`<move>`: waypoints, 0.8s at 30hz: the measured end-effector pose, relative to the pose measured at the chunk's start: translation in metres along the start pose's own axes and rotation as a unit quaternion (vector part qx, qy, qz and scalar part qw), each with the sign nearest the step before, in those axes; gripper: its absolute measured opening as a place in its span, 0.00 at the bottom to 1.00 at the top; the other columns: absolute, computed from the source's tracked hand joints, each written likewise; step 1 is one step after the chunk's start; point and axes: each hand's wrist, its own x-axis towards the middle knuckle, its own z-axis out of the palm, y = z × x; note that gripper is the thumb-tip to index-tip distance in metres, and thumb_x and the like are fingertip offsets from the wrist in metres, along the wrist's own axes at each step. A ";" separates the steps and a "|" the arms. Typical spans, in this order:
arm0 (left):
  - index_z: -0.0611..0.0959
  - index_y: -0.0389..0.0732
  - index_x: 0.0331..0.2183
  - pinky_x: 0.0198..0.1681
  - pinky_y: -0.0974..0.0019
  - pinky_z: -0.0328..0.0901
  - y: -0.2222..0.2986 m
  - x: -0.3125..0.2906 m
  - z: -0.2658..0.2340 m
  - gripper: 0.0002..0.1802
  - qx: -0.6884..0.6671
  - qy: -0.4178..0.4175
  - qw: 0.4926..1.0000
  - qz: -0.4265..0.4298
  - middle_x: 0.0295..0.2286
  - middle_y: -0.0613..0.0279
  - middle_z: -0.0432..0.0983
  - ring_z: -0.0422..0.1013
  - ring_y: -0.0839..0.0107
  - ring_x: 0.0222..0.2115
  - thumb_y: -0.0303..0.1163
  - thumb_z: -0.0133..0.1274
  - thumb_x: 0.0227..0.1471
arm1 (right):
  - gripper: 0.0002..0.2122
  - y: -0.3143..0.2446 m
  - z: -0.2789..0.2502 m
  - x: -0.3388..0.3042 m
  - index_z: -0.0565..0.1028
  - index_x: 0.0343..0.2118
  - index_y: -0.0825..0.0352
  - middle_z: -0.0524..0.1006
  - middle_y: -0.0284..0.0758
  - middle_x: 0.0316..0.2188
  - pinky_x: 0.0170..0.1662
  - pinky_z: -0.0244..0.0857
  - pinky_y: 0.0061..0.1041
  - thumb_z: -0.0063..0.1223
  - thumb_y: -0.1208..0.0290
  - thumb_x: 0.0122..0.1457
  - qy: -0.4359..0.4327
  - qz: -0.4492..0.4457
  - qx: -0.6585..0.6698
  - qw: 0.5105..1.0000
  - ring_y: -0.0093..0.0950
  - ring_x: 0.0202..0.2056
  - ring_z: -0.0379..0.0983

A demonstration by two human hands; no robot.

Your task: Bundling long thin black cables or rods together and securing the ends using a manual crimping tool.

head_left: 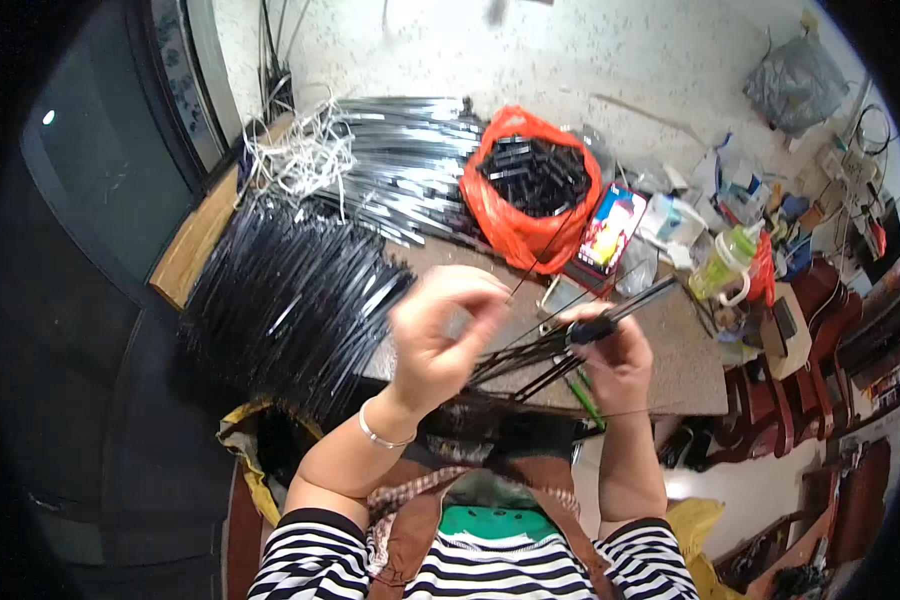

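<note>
Right hand [615,350]: one bundle of thin black strips [530,351] grasped over near edge of desk [675,365], strands uncountable | Left hand [440,335]: fingers curled, whether anything is pinched cannot be told | One red bag [492,222], one phone [612,228] placed toward far edge; one black pile [290,290] at left end

Black strips [290,300] look glossy; the red plastic bag [515,248], crinkled.

- Counter [675,375]: brightly lit.
- Dark glass panel [110,170], ten o'clock: dim, one small white reflection.
- Glare: silver strips [400,145] at eleven o'clock, floor [692,486] at four.
- Left hand [430,345]: blurred.
- Rim: black corners, bent edges.
</note>
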 end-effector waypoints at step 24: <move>0.68 0.33 0.23 0.25 0.71 0.60 -0.023 0.005 0.022 0.07 0.027 -0.104 0.990 0.096 0.22 0.54 0.67 0.64 0.65 0.22 0.17 0.45 0.34 | 0.11 0.007 0.002 0.020 0.66 0.23 0.69 0.68 0.36 0.23 0.26 0.61 0.16 0.54 0.84 0.33 0.033 -0.097 -0.114 0.988 0.22 0.25 0.66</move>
